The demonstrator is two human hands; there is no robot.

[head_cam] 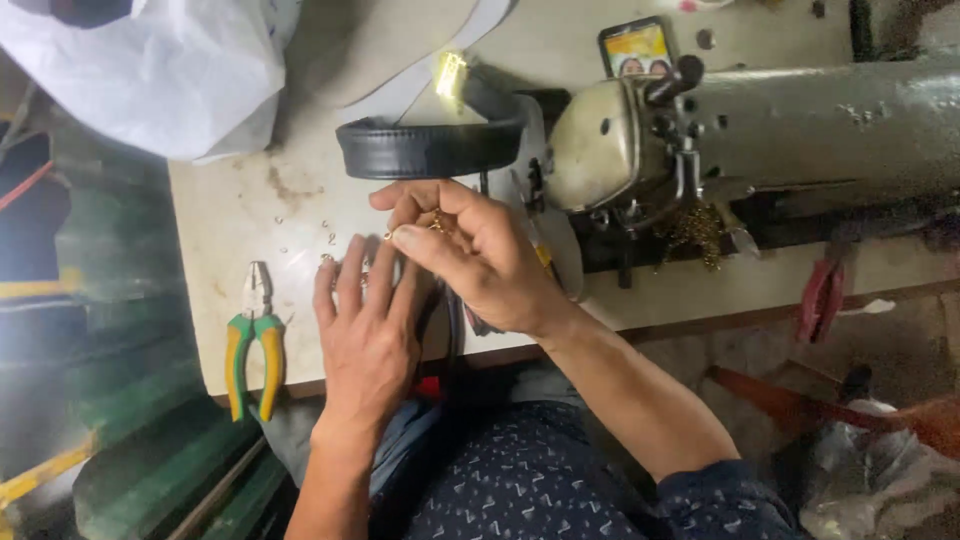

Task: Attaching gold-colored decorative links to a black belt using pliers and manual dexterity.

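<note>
Small gold fitting (437,222), pinched in right hand (480,265) fingertips just above left hand (365,325), which lies flat, fingers spread, on table (240,200); black padded strap (430,148) arcs crosswise directly beyond, pliers (254,340) left.

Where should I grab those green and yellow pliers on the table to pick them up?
Take the green and yellow pliers by the two rubber-coated handles, coming from above at the table's near edge. The handles lie flat, slightly spread and pointing toward the person, while the bare metal nose points away. The left hand is nearest, just beside them.
</note>
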